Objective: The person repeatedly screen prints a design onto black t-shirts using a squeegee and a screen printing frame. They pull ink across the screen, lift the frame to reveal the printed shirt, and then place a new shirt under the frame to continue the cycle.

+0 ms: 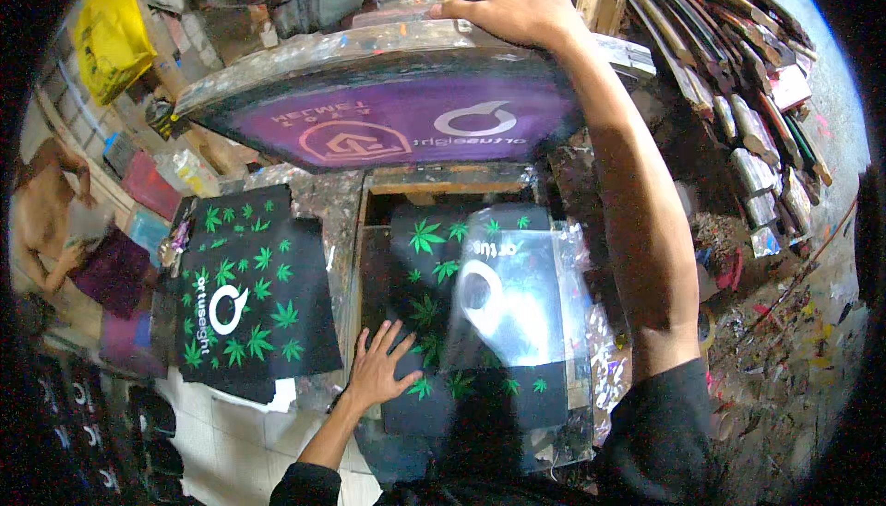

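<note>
Purple screen in stained frame, raised at a tilt, pale marks on its face, black cloth with green leaves, partly shining, lying flat at near side of the screen.

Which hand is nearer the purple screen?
Right. The right hand holds the purple screen along its top edge; the left hand is lower, at the black leaf-patterned sheet.

Space opens between raised screen and black fabric below, while the right arm obstructs the right.
</note>
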`<state>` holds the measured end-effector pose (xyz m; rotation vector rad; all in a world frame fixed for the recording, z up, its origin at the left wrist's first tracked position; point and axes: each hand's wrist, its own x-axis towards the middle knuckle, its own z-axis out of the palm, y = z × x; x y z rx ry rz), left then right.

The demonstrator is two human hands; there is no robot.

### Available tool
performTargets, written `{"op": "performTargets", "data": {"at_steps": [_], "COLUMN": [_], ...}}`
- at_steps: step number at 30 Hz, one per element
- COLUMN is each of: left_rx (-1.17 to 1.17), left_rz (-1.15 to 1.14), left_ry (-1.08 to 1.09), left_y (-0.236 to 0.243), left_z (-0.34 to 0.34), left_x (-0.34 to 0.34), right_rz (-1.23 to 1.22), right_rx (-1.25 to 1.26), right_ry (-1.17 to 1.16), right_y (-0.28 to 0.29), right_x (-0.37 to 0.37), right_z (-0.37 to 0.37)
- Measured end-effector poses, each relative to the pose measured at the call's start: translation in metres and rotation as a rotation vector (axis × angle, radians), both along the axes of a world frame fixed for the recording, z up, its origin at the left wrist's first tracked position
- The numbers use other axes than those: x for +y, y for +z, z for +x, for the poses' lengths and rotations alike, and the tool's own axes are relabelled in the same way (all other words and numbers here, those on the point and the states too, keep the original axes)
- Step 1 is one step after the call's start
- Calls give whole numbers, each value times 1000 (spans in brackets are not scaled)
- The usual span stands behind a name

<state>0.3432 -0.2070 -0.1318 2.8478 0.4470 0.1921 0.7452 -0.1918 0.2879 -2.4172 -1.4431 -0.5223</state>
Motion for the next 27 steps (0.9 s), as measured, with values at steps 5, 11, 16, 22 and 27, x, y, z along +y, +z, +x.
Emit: {"op": "performTargets", "data": {"at_steps": [5,11,16,22,27], "left_rx": [36,82,88,47,-1], "left_rz": [-62,-32,-57,-48,-43], "left_ry": [42,74,70,51,72], "left_y": [-3,-9,-12,-4,-9], "left_z": [8,5,5,1,1], "left_x": [-2,1,3,1,0], "right_rz": [-104,-163,-199,-243,-175], "right_rx": [-98,165,-174,-290,-138], "right_ry": [80,-60,141,168,56], "right_y": [-4,11,3,-8,-7], "right_x": [14,22,30,29,26], "right_z": [25,31,35,45,32]}}
